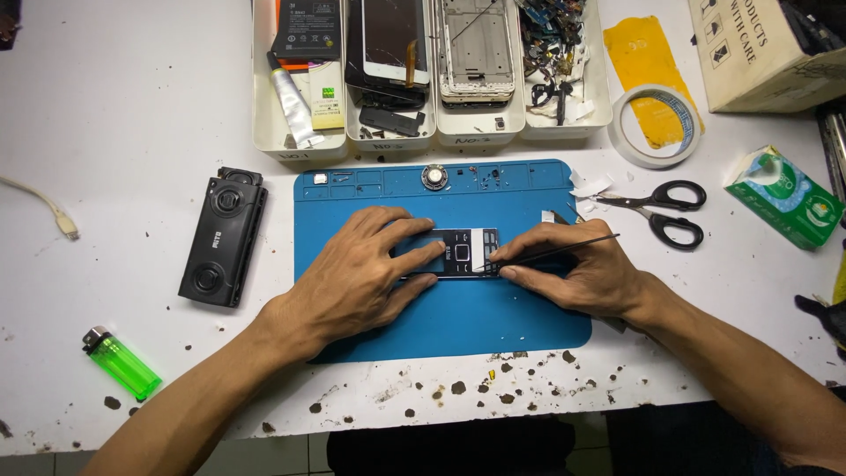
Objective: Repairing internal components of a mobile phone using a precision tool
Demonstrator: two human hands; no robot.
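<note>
A small black keypad phone lies flat in the middle of a blue work mat. My left hand rests on the phone's left part and pins it down with the fingers spread over it. My right hand pinches a thin black pointed tool, its tip touching the phone's right part near the keys. The phone's left end is hidden under my left fingers.
Left of the mat lie a black speaker, a green lighter and a white cable end. Behind stand white trays with phone parts. At the right are a tape roll, scissors, a green tissue pack and a cardboard box.
</note>
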